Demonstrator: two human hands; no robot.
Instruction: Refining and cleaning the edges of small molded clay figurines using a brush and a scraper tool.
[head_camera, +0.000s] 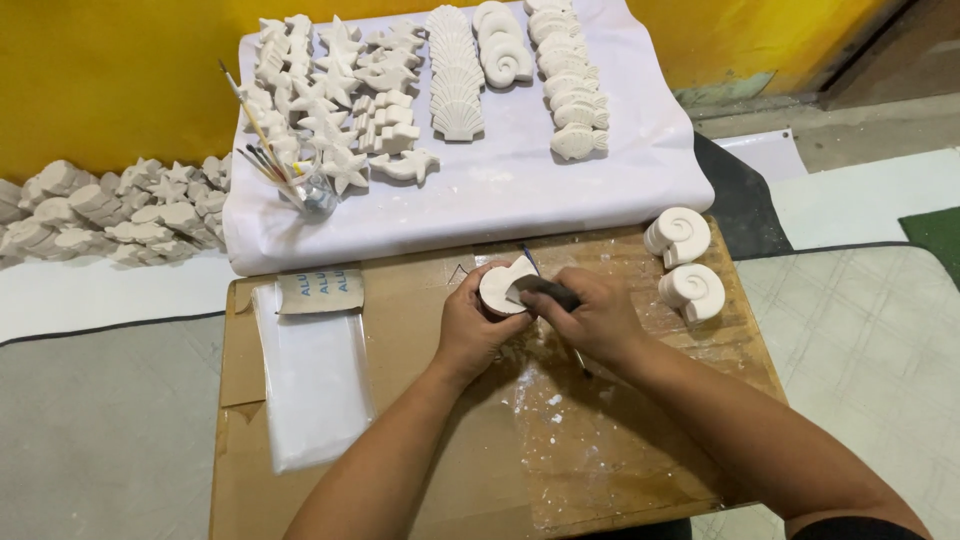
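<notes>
**Snail-shell cast held low over the board while a dark pad rubs its face**

While the left hand (478, 325) cups a white snail-shell plaster piece (500, 287) from below and behind, fingers curled around its rim, the right hand (590, 318) presses a dark sanding pad (545, 290) against its face, fingers pinched tight on the pad. A thin tool (528, 258) pokes out above the hands; which hand carries it cannot be made out. The piece is held just above the cardboard-covered board (400, 300), probably so the white dust drops onto the taped plastic patch (600, 440) below, already speckled.

Two more snail-shell pieces (685, 265) stand on the board's right edge, near the right hand. A clear plastic bag (315, 385) lies flat on the left. Beyond the board, a white sheet (560, 190) carries rows of casts (450, 75): stars, scallops, fish and spirals, sorted by shape. A glass jar of brushes (312, 192) stands at its left edge, and more casts (110, 210) pile against the yellow wall (110, 70).
</notes>
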